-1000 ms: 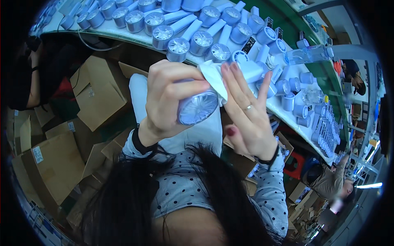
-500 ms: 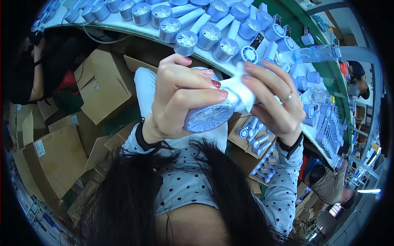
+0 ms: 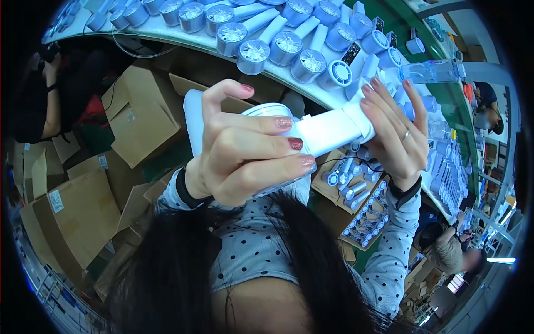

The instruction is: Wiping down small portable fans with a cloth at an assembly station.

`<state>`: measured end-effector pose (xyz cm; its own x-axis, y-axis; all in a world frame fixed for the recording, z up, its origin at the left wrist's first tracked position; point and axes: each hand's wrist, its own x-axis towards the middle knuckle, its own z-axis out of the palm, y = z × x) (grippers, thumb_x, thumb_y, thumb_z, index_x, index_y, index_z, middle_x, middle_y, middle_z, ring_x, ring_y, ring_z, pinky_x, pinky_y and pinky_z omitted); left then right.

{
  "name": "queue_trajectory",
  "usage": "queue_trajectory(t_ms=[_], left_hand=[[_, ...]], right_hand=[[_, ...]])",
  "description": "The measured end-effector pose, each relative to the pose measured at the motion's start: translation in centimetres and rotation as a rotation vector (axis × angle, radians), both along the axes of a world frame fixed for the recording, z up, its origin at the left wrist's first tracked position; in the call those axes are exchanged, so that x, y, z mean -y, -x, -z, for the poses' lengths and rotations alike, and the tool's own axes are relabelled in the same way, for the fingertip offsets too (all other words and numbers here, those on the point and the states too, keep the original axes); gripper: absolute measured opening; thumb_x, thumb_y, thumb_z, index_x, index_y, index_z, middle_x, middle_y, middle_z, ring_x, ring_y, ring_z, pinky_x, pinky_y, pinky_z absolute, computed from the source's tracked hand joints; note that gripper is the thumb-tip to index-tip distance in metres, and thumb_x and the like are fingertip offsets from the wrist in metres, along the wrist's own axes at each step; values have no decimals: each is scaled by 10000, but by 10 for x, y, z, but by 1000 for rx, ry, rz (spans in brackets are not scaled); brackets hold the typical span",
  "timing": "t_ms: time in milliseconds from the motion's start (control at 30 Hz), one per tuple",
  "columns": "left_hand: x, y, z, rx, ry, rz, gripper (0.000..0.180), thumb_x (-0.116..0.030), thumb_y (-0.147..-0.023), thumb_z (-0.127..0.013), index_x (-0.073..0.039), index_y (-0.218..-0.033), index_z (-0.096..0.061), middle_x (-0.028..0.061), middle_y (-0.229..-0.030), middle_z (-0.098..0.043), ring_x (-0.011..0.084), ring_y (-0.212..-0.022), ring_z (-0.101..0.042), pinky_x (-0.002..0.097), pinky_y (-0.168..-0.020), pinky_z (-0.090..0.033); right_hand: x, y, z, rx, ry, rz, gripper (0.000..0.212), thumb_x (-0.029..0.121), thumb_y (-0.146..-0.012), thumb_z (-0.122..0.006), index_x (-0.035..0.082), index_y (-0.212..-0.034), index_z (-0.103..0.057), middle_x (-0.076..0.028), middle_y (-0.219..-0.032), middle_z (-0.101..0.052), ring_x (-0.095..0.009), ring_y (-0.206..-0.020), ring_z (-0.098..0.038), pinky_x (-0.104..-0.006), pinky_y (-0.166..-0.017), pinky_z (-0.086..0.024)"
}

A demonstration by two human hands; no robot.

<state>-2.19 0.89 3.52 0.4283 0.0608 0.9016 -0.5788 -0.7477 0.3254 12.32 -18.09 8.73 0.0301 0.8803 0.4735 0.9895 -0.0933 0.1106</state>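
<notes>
My left hand (image 3: 245, 147) is wrapped round the round head of a white handheld fan (image 3: 328, 133), with its handle pointing right. Its fingers cover most of the head; a clear rim shows beneath them. At the handle's far end, my right hand (image 3: 397, 131) presses a white cloth (image 3: 362, 118) against it, the fingers bent over the end and the thumb hidden. More handheld fans (image 3: 232, 36) of the same kind lie in rows on the workbench (image 3: 183, 38) ahead.
Open cardboard boxes (image 3: 83, 217) crowd the floor at left. A carton of fans (image 3: 364, 222) stands below my right forearm. A clear plastic bottle (image 3: 431, 72) lies on the bench. One person (image 3: 53, 106) is at far left, another (image 3: 448, 250) at lower right.
My right hand has moved right along the handle with the cloth, from beside the head to the handle's end, baring the handle. My left hand has turned the fan's head.
</notes>
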Motion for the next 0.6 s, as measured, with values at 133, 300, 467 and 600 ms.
queue_trajectory(t_ms=[133,300,467,600], left_hand=[[5,-5,1,59,-51,-10,231,-147,-680,-716,-159,-891,-623,-60,-852,-517,113,-871,-530,430,-829,-378],[3,-3,0,-14,4,67,230,-143,-672,-715,-161,-881,-623,-49,-841,-514,118,-841,-540,451,-820,-382],[-4,-5,5,-34,130,130,348,-156,-658,-750,-127,-972,-602,-19,-836,-531,152,-823,-548,502,-894,-392],[-5,-6,0,-284,402,147,517,-163,-552,-823,-22,-970,-554,81,-876,-577,154,-827,-554,419,-800,-473]], right_hand=[[-12,14,5,-75,-53,-81,254,51,-699,-624,-55,-930,-635,-168,-935,-656,-265,-952,-634,-428,-918,-452],[-28,26,-5,-134,-54,-212,271,59,-644,-617,-49,-891,-635,-158,-919,-654,-275,-938,-637,-422,-904,-464],[3,-7,-4,-159,33,-96,285,135,-692,-705,-32,-908,-623,-189,-907,-660,-303,-963,-630,-474,-920,-426],[21,-15,12,-611,-109,-104,275,147,-731,-697,-53,-905,-623,-221,-884,-655,-330,-945,-629,-486,-920,-430]])
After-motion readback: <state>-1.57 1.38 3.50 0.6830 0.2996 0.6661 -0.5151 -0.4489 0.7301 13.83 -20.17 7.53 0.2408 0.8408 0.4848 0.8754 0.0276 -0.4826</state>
